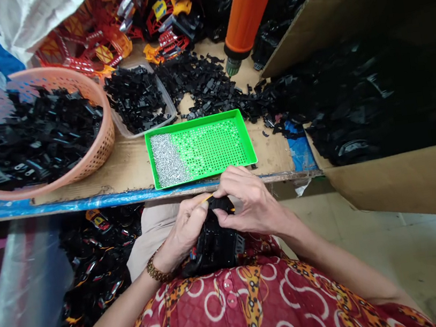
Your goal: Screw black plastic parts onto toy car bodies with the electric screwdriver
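A black plastic toy car (217, 247) lies in my lap, its dark underside facing up and some orange showing near its far end. My left hand (188, 224) is closed around the car's left side, thumb near the far end. At that same end, the fingers and thumb of my right hand (251, 202) pinch the car from the right. Whether a small loose part sits between the right fingertips I cannot tell. Just beyond my hands, on the table edge, stands a green perforated tray (248, 145) with many small silver screws (169, 159) heaped at its left.
An orange power screwdriver (248, 13) hangs tip down above the table. A pink basket (106, 130) and a clear tub (169, 102) hold black parts, with more loose behind. Orange-red car shells (104, 44) lie at the back. A cardboard box (402, 175) stands right; finished-looking cars (96, 224) lie below left.
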Demonstrator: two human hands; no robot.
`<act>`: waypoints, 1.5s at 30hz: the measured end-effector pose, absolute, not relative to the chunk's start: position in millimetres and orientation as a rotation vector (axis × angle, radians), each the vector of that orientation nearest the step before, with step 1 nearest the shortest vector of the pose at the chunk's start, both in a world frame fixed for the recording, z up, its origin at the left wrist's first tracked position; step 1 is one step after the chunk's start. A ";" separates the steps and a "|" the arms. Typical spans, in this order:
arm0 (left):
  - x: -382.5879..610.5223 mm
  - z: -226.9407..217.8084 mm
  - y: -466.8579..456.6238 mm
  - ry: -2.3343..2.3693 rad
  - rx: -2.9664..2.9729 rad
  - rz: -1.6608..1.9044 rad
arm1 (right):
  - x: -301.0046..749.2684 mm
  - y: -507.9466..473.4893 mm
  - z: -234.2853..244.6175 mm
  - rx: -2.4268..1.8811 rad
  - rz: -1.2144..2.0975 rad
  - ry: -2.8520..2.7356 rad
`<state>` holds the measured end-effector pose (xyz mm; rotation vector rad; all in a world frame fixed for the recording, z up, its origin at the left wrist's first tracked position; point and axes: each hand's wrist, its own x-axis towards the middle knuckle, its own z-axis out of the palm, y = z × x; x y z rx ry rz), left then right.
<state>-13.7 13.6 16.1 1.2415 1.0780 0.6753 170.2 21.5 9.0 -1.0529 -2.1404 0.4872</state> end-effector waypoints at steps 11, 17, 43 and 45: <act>-12.7 6.2 10.9 1.061 1.313 0.644 | 175.0 33.5 6.2 -0.966 0.683 -2.105; -15.1 17.9 25.5 0.910 1.324 0.605 | 171.2 38.2 11.8 -0.967 0.980 -1.925; -20.4 8.6 16.9 0.969 1.018 0.620 | 155.8 12.8 -31.6 -0.743 1.830 -0.704; -19.3 8.6 17.2 0.976 1.052 0.594 | 153.4 16.1 -29.7 -0.753 1.816 -0.726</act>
